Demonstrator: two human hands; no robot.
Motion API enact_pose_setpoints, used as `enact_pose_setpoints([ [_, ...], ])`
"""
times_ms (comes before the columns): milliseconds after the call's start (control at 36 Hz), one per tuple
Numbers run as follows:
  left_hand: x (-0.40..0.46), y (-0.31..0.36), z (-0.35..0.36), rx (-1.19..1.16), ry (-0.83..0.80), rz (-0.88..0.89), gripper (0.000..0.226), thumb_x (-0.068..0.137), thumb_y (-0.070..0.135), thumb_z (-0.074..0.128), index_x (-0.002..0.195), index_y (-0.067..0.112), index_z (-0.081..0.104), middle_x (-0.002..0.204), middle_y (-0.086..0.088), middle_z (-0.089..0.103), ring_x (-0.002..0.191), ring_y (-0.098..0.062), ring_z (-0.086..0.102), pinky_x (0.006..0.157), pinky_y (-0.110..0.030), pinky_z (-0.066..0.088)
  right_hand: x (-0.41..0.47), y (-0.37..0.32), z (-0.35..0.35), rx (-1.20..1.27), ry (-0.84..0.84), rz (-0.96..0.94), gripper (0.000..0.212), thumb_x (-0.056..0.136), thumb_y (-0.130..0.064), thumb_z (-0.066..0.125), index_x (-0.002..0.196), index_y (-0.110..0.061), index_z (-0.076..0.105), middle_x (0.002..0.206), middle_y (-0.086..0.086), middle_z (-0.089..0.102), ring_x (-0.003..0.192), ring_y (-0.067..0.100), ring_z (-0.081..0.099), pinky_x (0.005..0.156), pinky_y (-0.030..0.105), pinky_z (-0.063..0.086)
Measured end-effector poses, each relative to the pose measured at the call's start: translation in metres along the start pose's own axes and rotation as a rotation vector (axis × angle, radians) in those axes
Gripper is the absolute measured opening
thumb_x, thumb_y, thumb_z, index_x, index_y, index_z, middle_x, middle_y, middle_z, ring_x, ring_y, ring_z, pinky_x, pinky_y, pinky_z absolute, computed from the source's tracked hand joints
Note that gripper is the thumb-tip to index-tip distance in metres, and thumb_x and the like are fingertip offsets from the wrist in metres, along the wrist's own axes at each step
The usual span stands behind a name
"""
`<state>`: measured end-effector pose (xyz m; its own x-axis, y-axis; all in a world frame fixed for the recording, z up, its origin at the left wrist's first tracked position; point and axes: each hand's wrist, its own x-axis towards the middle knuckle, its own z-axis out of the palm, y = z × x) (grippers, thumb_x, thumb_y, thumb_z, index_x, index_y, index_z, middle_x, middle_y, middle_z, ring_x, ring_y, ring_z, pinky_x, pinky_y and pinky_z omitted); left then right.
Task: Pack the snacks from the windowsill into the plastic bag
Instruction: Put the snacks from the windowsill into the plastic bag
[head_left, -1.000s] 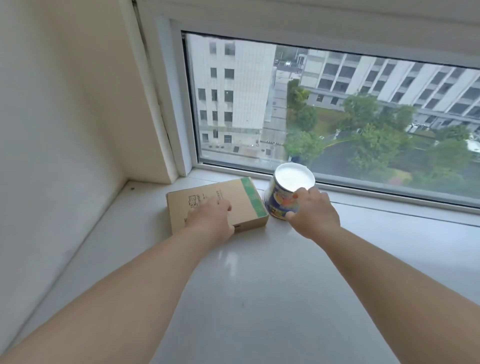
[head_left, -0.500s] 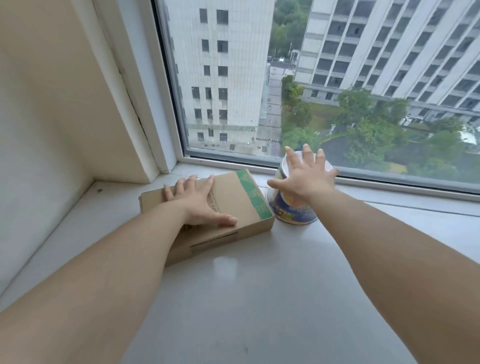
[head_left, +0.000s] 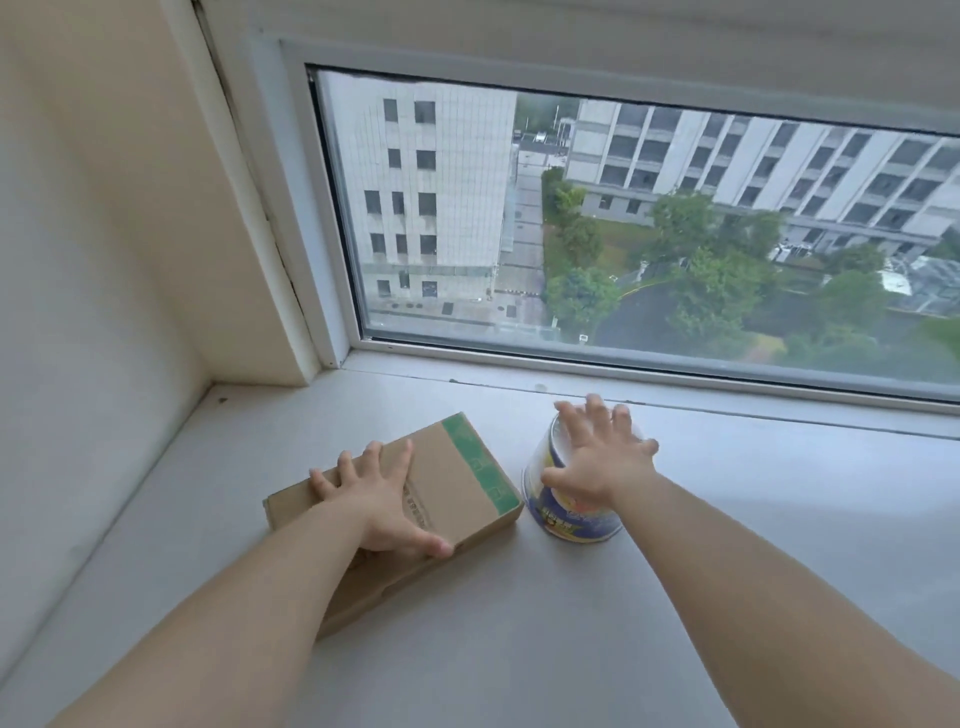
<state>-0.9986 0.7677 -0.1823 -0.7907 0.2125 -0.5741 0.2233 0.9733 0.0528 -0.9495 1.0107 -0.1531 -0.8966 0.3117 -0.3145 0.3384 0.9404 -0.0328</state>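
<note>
Presently, both arms reach in from the bottom of the frame onto a pale grey windowsill (head_left: 571, 623). The left hand (head_left: 376, 501) lies flat on top of a brown cardboard box (head_left: 457, 483), fingers spread and straight, the thumb stretched toward the box's near right edge; nothing is pinched or curled round. The box lies flat at centre left of the frame, set at an angle, with a green band (head_left: 480, 460) across its far right end. Its near portion is hidden under the forearm.

Just right of the box stands an upright snack tub (head_left: 571, 519) with a blue and yellow printed wall. The right hand (head_left: 597, 457) rests over its top, fingers splayed and extended, the thumb at the tub's left side. The lid is mostly covered by the palm. Whether box and tub touch cannot be told; they stand just beside each other.

A window (head_left: 623, 218) fills the upper right of the frame, showing buildings and trees. A cream wall (head_left: 104, 234) occupies the upper left.
</note>
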Motion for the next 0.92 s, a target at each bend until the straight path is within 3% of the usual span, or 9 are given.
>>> enact_pose_setpoints([
  [139, -0.050, 0.007, 0.016, 0.042, -0.169, -0.046, 0.150, 0.046, 0.081, 0.069, 0.138, 0.029, -0.038, 0.152, -0.010, -0.032, 0.139, -0.044, -0.022, 0.108, -0.070, -0.002, -0.058, 0.012, 0.011, -0.015, -0.056, -0.008, 0.090, 0.070, -0.054, 0.053, 0.143, -0.043, 0.001, 0.153, -0.004, -0.007, 0.141, 0.032, 0.000, 0.101, 0.052, 0.027],
  [306, -0.090, 0.015, 0.041, 0.100, -0.223, -0.086, 0.151, 0.048, 0.077, 0.071, 0.136, 0.026, -0.041, 0.149, -0.013, -0.037, 0.138, -0.048, -0.022, 0.106, -0.072, 0.006, -0.109, 0.025, 0.017, 0.040, -0.126, 0.005, 0.094, 0.068, -0.055, 0.055, 0.144, -0.043, 0.002, 0.153, -0.005, -0.003, 0.137, 0.031, 0.007, 0.101, 0.049, 0.032],
  [528, -0.119, 0.022, 0.051, 0.084, -0.072, -0.076, 0.138, 0.048, 0.071, 0.065, 0.144, 0.033, -0.027, 0.152, -0.017, -0.013, 0.138, -0.041, 0.000, 0.102, -0.064, 0.024, -0.151, 0.020, 0.018, 0.140, -0.057, 0.067, 0.087, 0.066, -0.055, 0.054, 0.142, -0.040, 0.014, 0.145, -0.004, 0.015, 0.125, 0.030, 0.022, 0.095, 0.044, 0.038],
  [639, -0.135, 0.023, 0.041, 0.076, -0.019, -0.084, 0.137, 0.045, 0.079, 0.060, 0.144, 0.038, -0.025, 0.152, -0.016, -0.006, 0.134, -0.037, 0.011, 0.100, -0.057, 0.029, -0.165, 0.013, -0.001, 0.171, -0.017, 0.073, 0.087, 0.066, -0.058, 0.055, 0.142, -0.038, 0.018, 0.140, -0.004, 0.021, 0.122, 0.029, 0.025, 0.092, 0.043, 0.040],
  [917, -0.225, 0.026, -0.087, -0.080, 0.400, 0.000, 0.139, 0.048, 0.084, 0.064, 0.141, 0.040, -0.029, 0.152, -0.014, -0.009, 0.139, -0.040, 0.010, 0.108, -0.057, 0.026, -0.230, 0.024, -0.098, 0.290, 0.231, 0.109, 0.089, 0.065, -0.061, 0.062, 0.140, -0.039, 0.019, 0.140, -0.003, 0.021, 0.121, 0.030, 0.028, 0.092, 0.041, 0.043],
])
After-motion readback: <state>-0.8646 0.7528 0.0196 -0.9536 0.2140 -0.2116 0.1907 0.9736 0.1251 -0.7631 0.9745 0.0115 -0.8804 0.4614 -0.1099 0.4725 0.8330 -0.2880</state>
